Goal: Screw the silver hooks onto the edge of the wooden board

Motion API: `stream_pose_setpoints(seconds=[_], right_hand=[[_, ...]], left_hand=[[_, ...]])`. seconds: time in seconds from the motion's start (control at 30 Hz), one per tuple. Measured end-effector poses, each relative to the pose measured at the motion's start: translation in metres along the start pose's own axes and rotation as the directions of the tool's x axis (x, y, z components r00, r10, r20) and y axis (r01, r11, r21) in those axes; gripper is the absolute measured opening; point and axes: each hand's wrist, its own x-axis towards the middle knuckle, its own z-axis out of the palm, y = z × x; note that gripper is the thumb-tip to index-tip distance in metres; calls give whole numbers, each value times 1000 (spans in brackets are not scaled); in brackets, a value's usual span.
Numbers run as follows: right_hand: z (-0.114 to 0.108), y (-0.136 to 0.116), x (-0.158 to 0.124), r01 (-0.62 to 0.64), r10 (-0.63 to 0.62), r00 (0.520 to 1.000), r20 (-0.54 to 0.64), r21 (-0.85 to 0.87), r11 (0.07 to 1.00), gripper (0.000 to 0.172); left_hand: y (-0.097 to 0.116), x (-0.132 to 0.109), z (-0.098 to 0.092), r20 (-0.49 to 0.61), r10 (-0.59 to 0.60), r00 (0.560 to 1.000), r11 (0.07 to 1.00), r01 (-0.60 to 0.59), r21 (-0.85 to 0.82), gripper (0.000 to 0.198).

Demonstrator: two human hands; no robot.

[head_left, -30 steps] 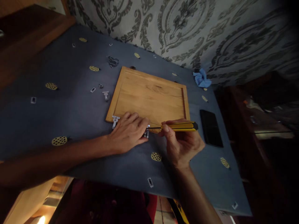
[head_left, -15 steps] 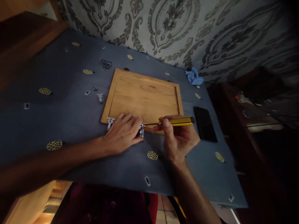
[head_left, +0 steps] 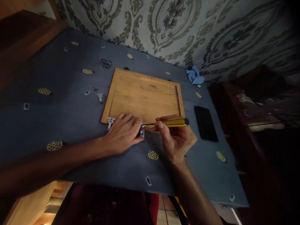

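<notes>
Yellow screwdriver [head_left: 172, 122], clasped in the right hand [head_left: 177, 140], has its tip at a metal bracket [head_left: 142, 131] on the wooden panel's [head_left: 145, 95] near edge. Left hand [head_left: 123, 132] lies palm down against that bracket; whether it pinches the bracket cannot be told. Second bracket [head_left: 110, 121] sits at the corner. Blue tabletop [head_left: 70, 125]: one phone [head_left: 205, 126], one cloth [head_left: 194, 76]. Patterned wallpaper [head_left: 187, 28] behind.

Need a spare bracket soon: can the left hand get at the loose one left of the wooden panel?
Probably yes: nothing stands between the left hand and the bracket, which lies on bare table beside the panel.
</notes>
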Motion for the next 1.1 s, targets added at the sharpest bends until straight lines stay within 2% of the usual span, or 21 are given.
stream_pose_setpoints(seconds=[0.17,0.27,0.53,0.73,0.9,1.0,1.1], right_hand=[[-4,-4,2,72,-67,997,49,-112,991,9],[-4,-6,3,101,-95,994,55,-111,989,8],[0,0,4,-37,38,999,21,-38,999,15],[4,-5,6,34,-40,997,-62,-96,995,23],[3,-3,6,19,-27,997,-69,-115,993,25],[2,-2,4,-27,24,998,-52,-71,997,20],[-1,-4,4,-82,83,996,33,-24,996,16]], left_hand=[[0,1,-1,15,-2,1000,1000,2,12,40],[1,1,-2,27,-8,1000,1000,7,9,37],[1,1,-1,14,-14,1000,1000,14,-8,39],[1,1,-1,25,-6,1000,1000,6,-8,39],[1,1,-2,26,-19,999,1000,20,-9,39],[0,1,-1,17,-14,1000,1000,14,-14,38],[0,0,0,11,-15,1000,1000,15,-17,37]])
